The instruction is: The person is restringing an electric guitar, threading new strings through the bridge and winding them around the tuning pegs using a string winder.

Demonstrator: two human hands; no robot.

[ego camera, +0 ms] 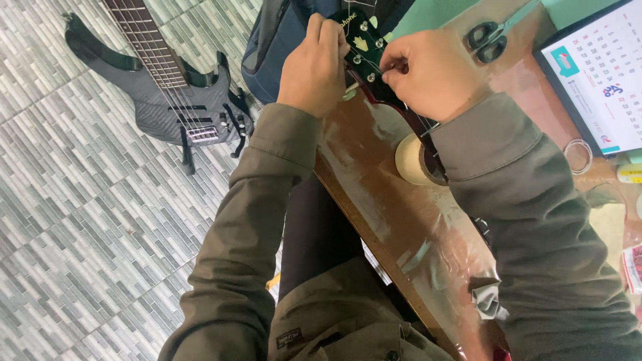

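Sleeves: olive-green jacket sleeves (535,220) fill the bottom & right of view, nearest the camera; jacket front low centre, dark trouser leg beside it.
Left hand: left hand (313,67) curled round the left edge of the guitar headstock (361,50), fingers wrapped tight over the top near a tuner; knuckles face the camera, fingertips hidden behind the headstock.
Right hand: right hand (428,70) closed, thumb & forefinger pinched together at the headstock's right side by the pegs; what's in the pinch is too small to tell, poss. a string end or peg.
Headstock: dark w/ pale tuner buttons, upper centre, between both hands, lying over the workbench edge; neck runs down-right under the right wrist.
Workbench: brown wooden top (374,174), scuffed w/ pale patches, edge runs diagonally.
Tape roll: beige roll (413,160) on the bench, just beside the neck, partly under the right sleeve.
Scissors: black-handled pair (488,37) on the bench, top right, apart from the hands.
Calendar: white desk calendar (598,73), far right.
Wire coil: thin coiled string (578,155) near calendar's lower corner.
Floor: grey patterned tiles (80,214), left.
Bass: dark electric bass (180,107) flat on the tiles, well apart from the bench.
Bag: blue-grey bag (274,40) behind the left hand.
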